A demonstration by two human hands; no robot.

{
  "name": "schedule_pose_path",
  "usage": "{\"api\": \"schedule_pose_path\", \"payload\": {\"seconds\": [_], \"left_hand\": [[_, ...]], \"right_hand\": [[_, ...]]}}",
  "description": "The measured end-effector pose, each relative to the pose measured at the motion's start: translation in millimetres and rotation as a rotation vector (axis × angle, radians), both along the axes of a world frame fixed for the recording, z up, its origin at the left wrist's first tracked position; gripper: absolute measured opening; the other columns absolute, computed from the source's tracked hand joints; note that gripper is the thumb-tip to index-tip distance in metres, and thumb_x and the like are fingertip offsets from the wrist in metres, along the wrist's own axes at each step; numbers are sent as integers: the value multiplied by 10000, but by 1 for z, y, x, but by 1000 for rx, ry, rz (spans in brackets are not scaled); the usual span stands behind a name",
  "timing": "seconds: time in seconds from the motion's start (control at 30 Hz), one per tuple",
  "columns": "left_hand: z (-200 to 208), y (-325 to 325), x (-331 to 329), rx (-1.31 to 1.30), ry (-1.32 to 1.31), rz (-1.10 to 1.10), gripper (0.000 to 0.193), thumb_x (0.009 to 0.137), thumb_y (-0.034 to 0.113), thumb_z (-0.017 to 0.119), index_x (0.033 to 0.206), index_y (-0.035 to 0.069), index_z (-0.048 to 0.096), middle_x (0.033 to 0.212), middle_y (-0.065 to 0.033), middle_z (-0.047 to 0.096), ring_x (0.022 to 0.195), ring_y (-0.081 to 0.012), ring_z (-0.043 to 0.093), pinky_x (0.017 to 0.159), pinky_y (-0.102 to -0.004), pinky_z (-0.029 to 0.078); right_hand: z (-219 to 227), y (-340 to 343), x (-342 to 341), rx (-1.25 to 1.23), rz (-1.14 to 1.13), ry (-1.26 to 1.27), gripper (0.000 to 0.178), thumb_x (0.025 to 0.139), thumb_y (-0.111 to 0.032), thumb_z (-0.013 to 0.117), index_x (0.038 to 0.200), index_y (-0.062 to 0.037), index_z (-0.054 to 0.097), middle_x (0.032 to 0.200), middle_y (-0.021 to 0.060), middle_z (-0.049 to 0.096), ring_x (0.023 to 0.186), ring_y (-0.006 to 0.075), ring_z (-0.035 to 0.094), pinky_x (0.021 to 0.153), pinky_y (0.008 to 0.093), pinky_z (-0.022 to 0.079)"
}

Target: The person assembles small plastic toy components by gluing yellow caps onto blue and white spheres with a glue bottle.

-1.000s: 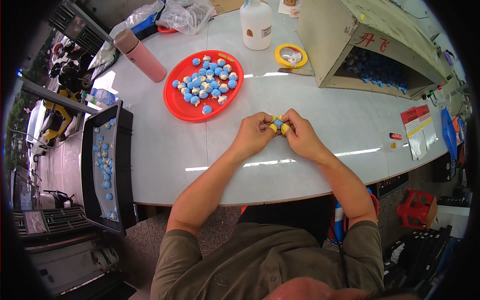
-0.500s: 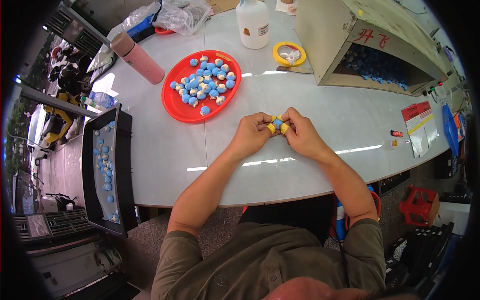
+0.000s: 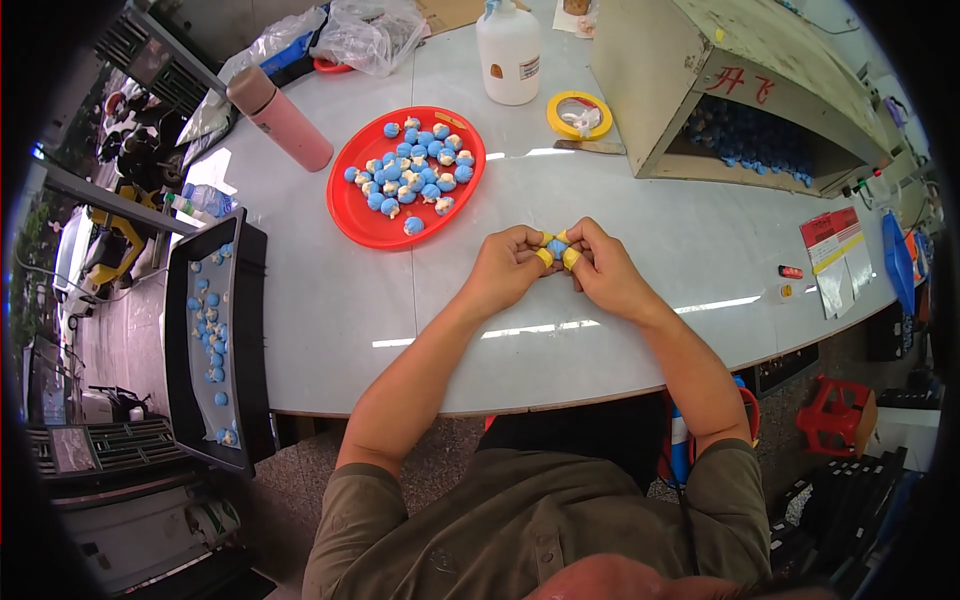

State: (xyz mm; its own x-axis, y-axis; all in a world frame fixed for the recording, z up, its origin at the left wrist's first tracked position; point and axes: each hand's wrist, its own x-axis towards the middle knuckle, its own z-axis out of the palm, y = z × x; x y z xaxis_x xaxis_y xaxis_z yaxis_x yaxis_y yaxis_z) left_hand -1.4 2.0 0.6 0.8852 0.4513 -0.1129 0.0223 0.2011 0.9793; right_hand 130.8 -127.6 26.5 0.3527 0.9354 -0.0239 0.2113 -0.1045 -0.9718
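A small blue ball-shaped piece (image 3: 557,249) is pinched between the fingertips of both hands, above the middle of the table. My left hand (image 3: 507,264) is closed on its left side, my right hand (image 3: 603,268) on its right. Yellow coverings wrap the thumb and index tips of each hand. Much of the piece is hidden by the fingers. Beyond my left hand lies a red round tray (image 3: 350,222) with many blue and cream ball-shaped pieces (image 3: 413,167) heaped in it.
A black bin (image 3: 256,330) with similar pieces stands at the left edge. Farther back are a pink flask (image 3: 285,120), a white bottle (image 3: 509,60), a yellow tape roll (image 3: 580,116) and a knife (image 3: 590,147). A metal box (image 3: 655,80) holding dark blue pieces stands at the back right.
Both hands keep their pinch on the blue piece, with only slight finger shifts. The whole view has moved a little.
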Motion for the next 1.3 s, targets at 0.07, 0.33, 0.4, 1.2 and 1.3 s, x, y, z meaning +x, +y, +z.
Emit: {"api": "schedule_pose_path", "payload": {"seconds": [0.07,0.33,0.4,1.2,1.3], "left_hand": [[3,2,0,-40,-6,-12,176,909,-14,562,1058,-106,552,1041,-153,627,954,-210,663,828,-270,567],[7,2,1,-61,3,6,194,900,-2,578,1059,-112,558,1023,-155,633,932,-209,670,806,-271,574],[7,2,1,-44,26,15,193,900,-3,578,1057,-113,558,1021,-156,634,923,-206,672,803,-270,574],[5,0,0,23,33,-1,155,894,-28,575,1021,-112,546,1006,-161,644,925,-203,675,801,-257,565],[4,-1,-1,22,9,-1,159,881,-38,574,1018,-112,546,999,-167,645,918,-200,676,798,-259,565]], "right_hand": [[1,-1,2,-20,16,61,131,884,50,451,1008,14,472,821,90,598,633,108,534,577,271,452],[-8,2,9,12,53,181,56,950,-28,475,1004,-18,466,789,46,561,597,76,497,519,230,420],[-8,2,9,11,50,180,53,952,-31,476,1002,-21,464,786,46,559,596,76,497,518,228,420],[-10,0,6,15,49,101,112,892,48,427,983,-3,468,722,54,541,566,85,469,498,261,391],[-11,-1,7,11,47,78,117,887,49,428,985,-3,467,730,56,540,568,87,469,497,266,389]]}}
